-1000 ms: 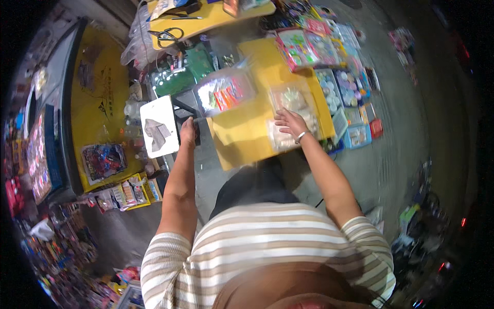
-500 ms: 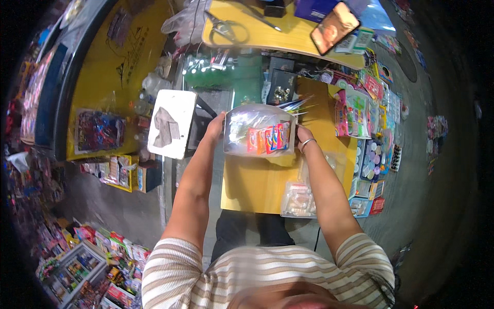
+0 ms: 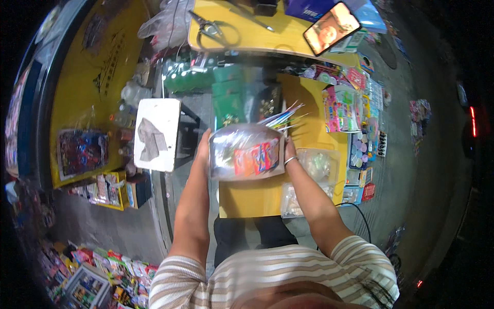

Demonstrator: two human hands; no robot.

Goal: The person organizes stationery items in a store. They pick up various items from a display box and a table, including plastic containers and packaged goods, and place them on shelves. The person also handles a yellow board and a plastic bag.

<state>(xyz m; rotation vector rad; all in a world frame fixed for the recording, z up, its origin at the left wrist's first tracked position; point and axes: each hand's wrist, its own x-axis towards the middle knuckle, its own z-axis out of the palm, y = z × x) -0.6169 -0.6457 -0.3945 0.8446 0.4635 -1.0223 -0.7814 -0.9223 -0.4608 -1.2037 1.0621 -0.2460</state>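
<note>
Over the yellow tabletop (image 3: pixel 247 203) I carry a clear plastic box (image 3: pixel 221 159) between both hands. Red, orange and blue packets (image 3: pixel 257 157) show through its wall. My left hand (image 3: pixel 204 144) grips the box's left side, its fingers mostly hidden. On the opposite side is my right hand (image 3: pixel 289 148), with a bracelet at the wrist. Thin pointed sticks or wires (image 3: pixel 286 117), white and coloured, fan out just past the box's far right corner. Beneath and beside my right forearm are clear plastic tubs (image 3: pixel 292 200) with pale contents.
A white stool (image 3: pixel 167 131) with a grey cloth stands at left. Scissors (image 3: pixel 208 30) and a lit phone (image 3: pixel 332 28) lie on the far yellow board. Green trays (image 3: pixel 226 95) sit beyond the box. Small goods (image 3: pixel 343 108) line the right edge; a black cable (image 3: pixel 360 210) hangs there.
The box, still between both hands, has come a little nearer my body. The whole view has shifted, and more of the tubs by my right forearm now shows.
</note>
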